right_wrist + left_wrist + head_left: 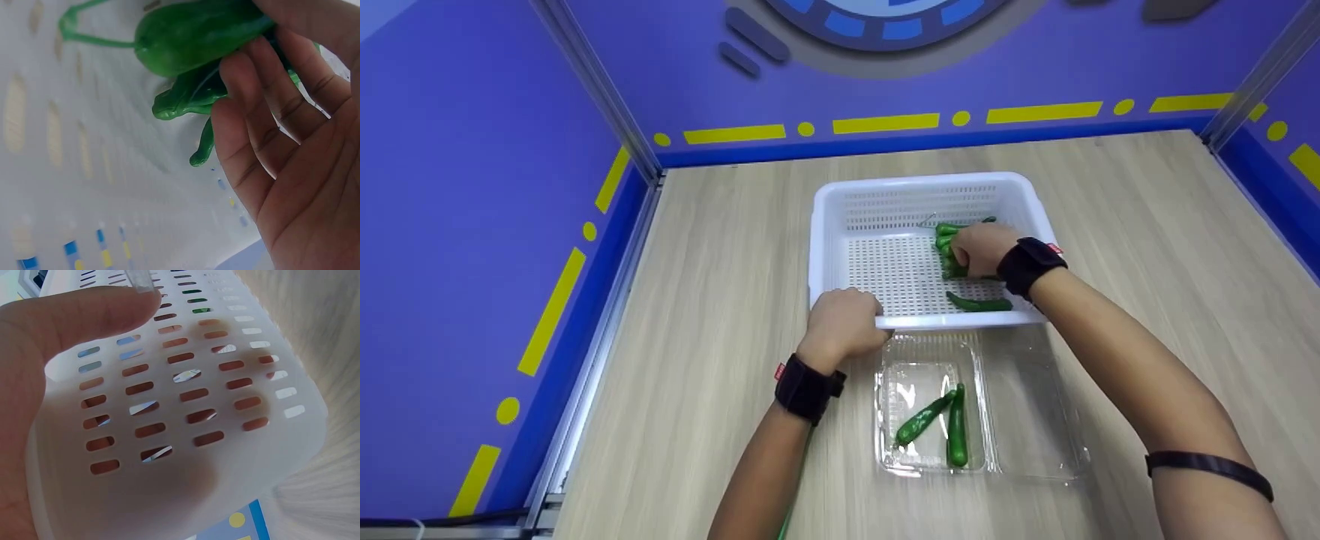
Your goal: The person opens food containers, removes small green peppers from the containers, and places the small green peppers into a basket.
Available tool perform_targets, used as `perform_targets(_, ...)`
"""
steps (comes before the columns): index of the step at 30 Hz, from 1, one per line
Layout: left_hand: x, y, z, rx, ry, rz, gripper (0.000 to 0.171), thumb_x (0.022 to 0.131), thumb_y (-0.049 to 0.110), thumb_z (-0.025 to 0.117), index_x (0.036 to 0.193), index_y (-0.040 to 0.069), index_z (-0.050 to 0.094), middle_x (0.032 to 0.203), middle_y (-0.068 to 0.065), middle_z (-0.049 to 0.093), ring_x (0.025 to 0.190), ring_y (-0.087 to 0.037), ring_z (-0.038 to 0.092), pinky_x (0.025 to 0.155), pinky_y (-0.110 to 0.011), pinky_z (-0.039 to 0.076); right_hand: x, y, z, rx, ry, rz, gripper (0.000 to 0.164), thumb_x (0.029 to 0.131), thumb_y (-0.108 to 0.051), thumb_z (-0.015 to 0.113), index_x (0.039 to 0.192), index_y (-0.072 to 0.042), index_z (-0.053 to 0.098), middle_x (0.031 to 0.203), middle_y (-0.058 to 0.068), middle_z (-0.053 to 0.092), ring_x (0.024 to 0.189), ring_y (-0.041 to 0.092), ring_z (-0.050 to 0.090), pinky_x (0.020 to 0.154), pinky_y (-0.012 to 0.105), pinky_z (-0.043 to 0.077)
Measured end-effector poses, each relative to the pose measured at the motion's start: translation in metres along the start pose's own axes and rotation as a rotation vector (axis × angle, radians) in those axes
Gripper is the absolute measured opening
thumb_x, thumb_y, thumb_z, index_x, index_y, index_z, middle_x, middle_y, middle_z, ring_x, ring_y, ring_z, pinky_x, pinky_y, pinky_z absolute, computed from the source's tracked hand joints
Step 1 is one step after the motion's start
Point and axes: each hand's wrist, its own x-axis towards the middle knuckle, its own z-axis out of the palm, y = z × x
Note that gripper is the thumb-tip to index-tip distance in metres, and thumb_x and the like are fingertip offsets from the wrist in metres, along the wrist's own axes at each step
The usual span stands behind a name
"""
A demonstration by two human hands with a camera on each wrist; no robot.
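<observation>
My left hand (844,326) grips the front left corner of a white perforated plastic basket (960,322); in the left wrist view its thumb (107,312) lies along the basket wall. Inside the basket, at its right side, my right hand (984,247) is on a pile of green chili peppers (947,246). From the right wrist view, thumb and fingers pinch one green pepper (191,36), with others behind it. Another pepper (979,304) lies apart near the front wall. Two peppers (924,420) (957,431) rest in a clear plastic clamshell box (915,371).
The box's clear lid (1035,427) lies opened flat to the right, below the basket's front. Everything stands on a wood-grain table (720,300). Blue printed panels (885,90) border its back and sides. A thin green strand (795,491) shows beside the left forearm.
</observation>
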Motion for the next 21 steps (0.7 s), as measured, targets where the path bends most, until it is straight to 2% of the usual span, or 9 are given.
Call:
perform_targets(3, -0.0008, 0.0000, -0.0001, -0.006, 0.001, 0.001, 0.032, 0.083, 0.039, 0.069, 0.058, 0.022, 0.059, 0.057, 0.007, 0.048, 0.057, -0.017, 0.053, 0.050, -0.033, 0.040, 0.0008, 0.0014, 0.0005, 0.006, -0.009, 0.010, 0.025, 0.070, 0.007, 0.069, 0.069, -0.011, 0.052, 0.065, 0.000, 0.045, 0.060, 0.019, 0.042, 0.058, 0.031, 0.033)
perform_targets(8, 0.0000, -0.0012, -0.0003, -0.001, 0.008, 0.005, 0.027, 0.083, 0.037, 0.068, 0.062, 0.021, 0.064, 0.059, 0.006, 0.054, 0.059, -0.018, 0.055, 0.051, -0.034, 0.041, 0.0005, 0.0022, -0.0013, 0.017, -0.045, 0.033, 0.033, 0.073, 0.002, 0.076, 0.068, -0.013, 0.048, 0.063, -0.002, 0.040, 0.059, 0.017, 0.039, 0.056, 0.030, 0.031)
perform_targets(13, 0.0009, -0.0020, -0.0020, 0.008, 0.010, 0.007, 0.028, 0.083, 0.038, 0.068, 0.061, 0.020, 0.063, 0.061, 0.005, 0.056, 0.059, -0.018, 0.055, 0.052, -0.035, 0.042, -0.0014, 0.0022, -0.0052, 0.012, -0.046, 0.018, 0.037, 0.071, 0.004, 0.074, 0.065, -0.013, 0.042, 0.061, -0.003, 0.032, 0.057, 0.015, 0.031, 0.055, 0.029, 0.027)
perform_targets(21, 0.0005, -0.0006, -0.0007, 0.001, -0.012, 0.004, 0.028, 0.084, 0.038, 0.067, 0.063, 0.020, 0.065, 0.061, 0.005, 0.056, 0.060, -0.018, 0.055, 0.053, -0.034, 0.041, -0.0040, 0.0025, -0.0056, 0.017, -0.048, 0.038, 0.033, 0.073, 0.001, 0.076, 0.067, -0.013, 0.046, 0.062, -0.002, 0.038, 0.057, 0.016, 0.038, 0.057, 0.029, 0.031)
